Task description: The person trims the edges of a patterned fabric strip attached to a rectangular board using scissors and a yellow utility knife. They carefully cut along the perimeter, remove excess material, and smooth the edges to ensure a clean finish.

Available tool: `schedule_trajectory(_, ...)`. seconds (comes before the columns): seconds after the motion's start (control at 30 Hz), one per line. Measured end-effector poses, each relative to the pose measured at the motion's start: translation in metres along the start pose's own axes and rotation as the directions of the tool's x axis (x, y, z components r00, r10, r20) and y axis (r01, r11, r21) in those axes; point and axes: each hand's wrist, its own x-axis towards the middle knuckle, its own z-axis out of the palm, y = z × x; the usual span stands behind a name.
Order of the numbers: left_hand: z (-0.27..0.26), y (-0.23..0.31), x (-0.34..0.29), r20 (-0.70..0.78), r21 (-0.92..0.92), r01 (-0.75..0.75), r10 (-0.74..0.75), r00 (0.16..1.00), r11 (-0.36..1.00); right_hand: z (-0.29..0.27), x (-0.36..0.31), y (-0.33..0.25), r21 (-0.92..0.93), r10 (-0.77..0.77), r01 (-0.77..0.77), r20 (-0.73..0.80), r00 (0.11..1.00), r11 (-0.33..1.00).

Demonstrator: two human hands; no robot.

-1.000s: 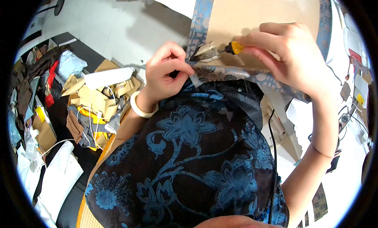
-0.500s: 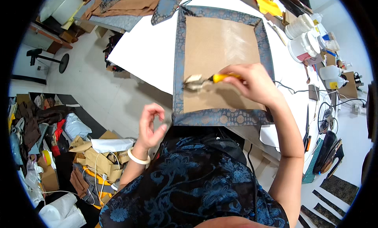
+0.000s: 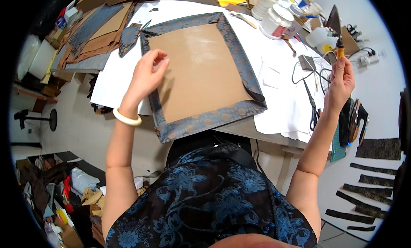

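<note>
A brown board (image 3: pixel 197 72) lies on the table, its edges wrapped in dark blue fabric (image 3: pixel 205 124) with a bronze pattern. Near the lower right corner the fabric border stands up in a loose fold. A paler streak marks the board's upper part. Above the board's left edge is my left hand (image 3: pixel 148 76), fingers loosely curled, thumb apart, holding nothing visible. Off to the right, my right hand (image 3: pixel 342 79) grips the yellow handle of a small trowel (image 3: pixel 335 21), its dark pointed blade upward.
White tubs (image 3: pixel 276 22) stand at the back right, near a brush (image 3: pixel 244 19). Black scissors (image 3: pixel 311 106) and tangled cables lie at right. Brown and blue fabric pieces (image 3: pixel 96 31) are stacked at back left. Clothes and bags are heaped on the floor at lower left.
My right hand has lifted the trowel off the board and swung it far right. The left hand has moved up to the board's left edge. The board now sits turned and further left in view.
</note>
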Motion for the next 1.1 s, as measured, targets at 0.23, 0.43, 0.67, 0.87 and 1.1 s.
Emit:
schedule_trajectory(0.23, 0.038, -0.021, 0.095, 0.11, 0.275, -0.217, 0.193, 0.975, 0.937, -0.047, -0.037, 0.02, 0.051, 0.175, -0.173, -0.023, 0.984, 0.984)
schedule_trajectory(0.43, 0.058, 0.053, 0.035, 0.329, 0.015, -0.253, 0.234, 0.915, 0.967, -0.05, -0.089, 0.045, 0.045, 0.396, -0.404, 0.123, 0.91, 0.914)
schedule_trajectory(0.67, 0.0, -0.004, -0.092, -0.267, -0.013, 0.418, -0.406, 0.874, 0.908, -0.028, -0.105, 0.064, 0.134, 0.507, -0.555, 0.276, 0.816, 0.821)
schedule_trajectory(0.87, 0.027, -0.008, -0.159, -0.134, -0.167, 0.653, -0.674, 0.727, 0.738, 0.011, -0.116, 0.078, 0.211, 0.505, -0.583, 0.326, 0.799, 0.785)
schedule_trajectory(1.1, 0.024, 0.031, -0.14, -0.29, 0.319, 0.483, -0.401, 0.869, 0.816, -0.002, -0.126, 0.072, 0.183, 0.504, -0.566, 0.297, 0.811, 0.804)
